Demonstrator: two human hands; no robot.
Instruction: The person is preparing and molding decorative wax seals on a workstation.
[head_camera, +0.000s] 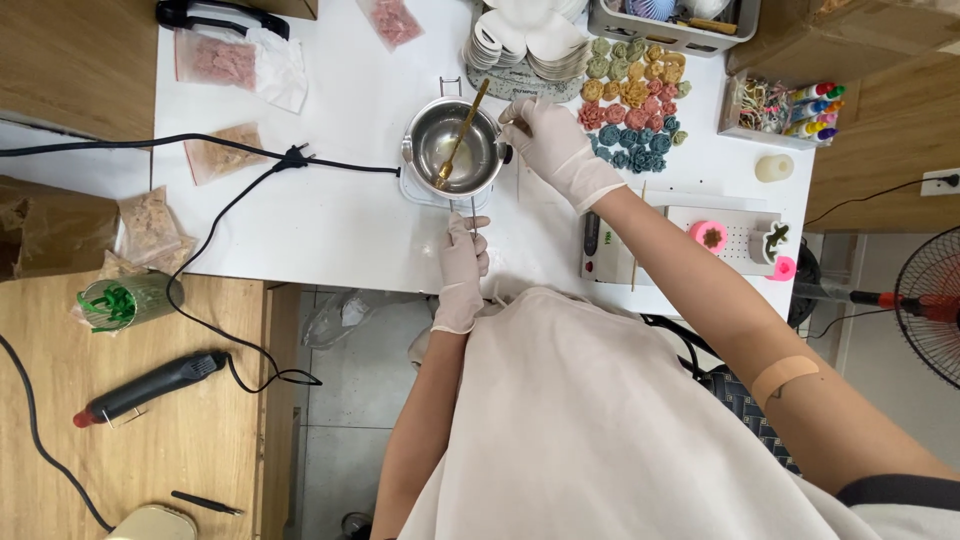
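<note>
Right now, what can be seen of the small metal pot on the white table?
The metal pot is small, round and shiny steel, sitting upright on a white base near the table's front edge. A golden stick leans inside it over what looks like a little pale liquid. The gloved right hand is at its right rim, seemingly on a handle; the gloved left hand grips a thin wire handle running toward the person.

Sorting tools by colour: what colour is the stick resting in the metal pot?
Golden-brown stick in the pot; head view.

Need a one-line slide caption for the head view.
Gloved left hand grips the handle of a small metal pot with a stirring stick; gloved right hand at its rim, beside coloured flower shapes.
</note>
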